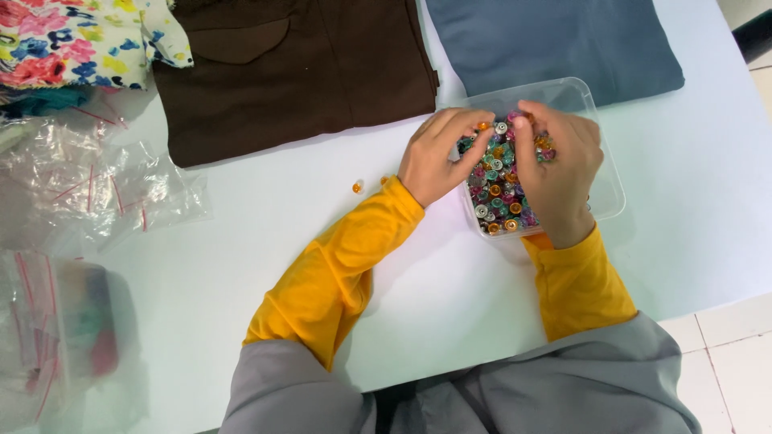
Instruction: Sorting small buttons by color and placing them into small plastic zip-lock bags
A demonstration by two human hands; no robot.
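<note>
Clear tub (605, 193) of mixed coloured beads (500, 181) sits below the blue cloth (555, 40). My left hand (438, 157) pinches an orange bead at the tub's left rim; right hand (559, 165) curls loosely over the beads, grip unclear. Best keep the pinch light, lift slowly.

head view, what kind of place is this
Likely a sewing or craft worktable: folded garments lie on a white table, and both hands sort coloured buttons in a clear tub.

Much of the clear box (599, 173) (beads inside) behind the right hand (559, 165); floral cloth (76, 40) edge-cropped.
</note>
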